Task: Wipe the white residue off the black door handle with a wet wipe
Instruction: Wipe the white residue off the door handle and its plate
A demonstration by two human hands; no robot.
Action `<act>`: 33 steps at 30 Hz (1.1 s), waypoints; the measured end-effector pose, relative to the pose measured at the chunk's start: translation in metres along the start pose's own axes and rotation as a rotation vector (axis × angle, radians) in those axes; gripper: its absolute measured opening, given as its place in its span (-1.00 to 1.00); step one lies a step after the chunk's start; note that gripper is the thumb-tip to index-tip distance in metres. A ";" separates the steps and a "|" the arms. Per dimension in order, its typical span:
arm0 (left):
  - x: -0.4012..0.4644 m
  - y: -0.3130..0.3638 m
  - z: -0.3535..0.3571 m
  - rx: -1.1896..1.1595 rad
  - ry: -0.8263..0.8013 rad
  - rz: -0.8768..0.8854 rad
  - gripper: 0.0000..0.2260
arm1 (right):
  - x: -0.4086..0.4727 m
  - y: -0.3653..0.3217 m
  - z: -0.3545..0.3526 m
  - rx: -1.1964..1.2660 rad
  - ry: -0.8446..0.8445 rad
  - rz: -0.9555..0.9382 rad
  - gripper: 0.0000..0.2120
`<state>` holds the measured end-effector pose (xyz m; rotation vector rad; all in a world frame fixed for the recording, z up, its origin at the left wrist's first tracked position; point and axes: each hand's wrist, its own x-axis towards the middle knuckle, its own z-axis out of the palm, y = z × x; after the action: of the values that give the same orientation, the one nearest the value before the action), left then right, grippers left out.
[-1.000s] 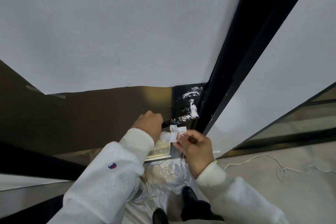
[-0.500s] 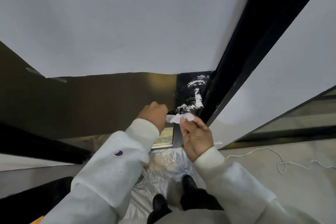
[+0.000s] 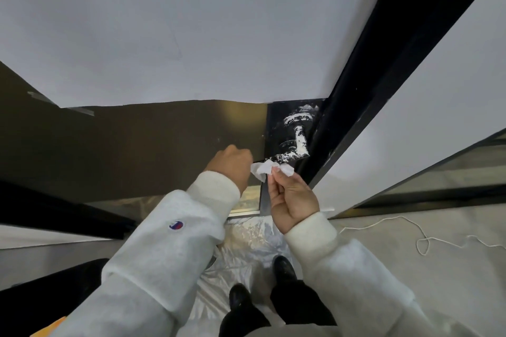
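The right hand (image 3: 291, 197), palm up, pinches the wet wipe (image 3: 269, 168) just below the door handle (image 3: 290, 156); the left hand (image 3: 232, 167) grips the handle's end.

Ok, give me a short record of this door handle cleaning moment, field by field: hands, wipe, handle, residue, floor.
left hand: closed around the free end of the lever
right hand: pinches the wet wipe in its fingertips
wipe position: just below the lever, contact unclear
door handle: black lever on a black plate
white residue: heavy on lever, neck and rose
floor: plastic sheet underfoot, white cord at right
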<state>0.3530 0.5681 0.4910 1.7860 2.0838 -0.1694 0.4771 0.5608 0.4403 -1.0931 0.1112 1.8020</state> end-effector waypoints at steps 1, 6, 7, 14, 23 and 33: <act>0.000 -0.001 0.000 0.002 0.000 0.002 -0.74 | -0.003 -0.001 0.002 -0.024 0.007 -0.010 -0.88; 0.001 -0.002 0.002 -0.016 0.004 -0.001 -0.74 | -0.025 -0.005 0.017 -0.340 0.061 -0.267 -0.86; 0.002 -0.003 0.002 -0.025 0.003 0.000 -0.76 | -0.029 -0.001 0.017 -0.495 0.040 -0.368 -0.88; -0.003 -0.008 0.001 -0.073 0.002 0.029 -0.75 | -0.025 0.000 0.003 -1.742 -0.297 -1.430 -0.80; -0.004 -0.014 0.009 -0.021 0.111 0.046 -0.77 | -0.035 -0.013 0.058 -2.617 -0.077 -1.330 -0.93; -0.004 -0.015 0.009 -0.015 0.120 0.048 -0.79 | -0.030 -0.017 0.049 -2.635 -0.103 -1.440 -0.89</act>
<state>0.3408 0.5584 0.4825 1.8777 2.1141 -0.0337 0.4630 0.5743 0.4968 -1.4446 -2.7680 -0.4076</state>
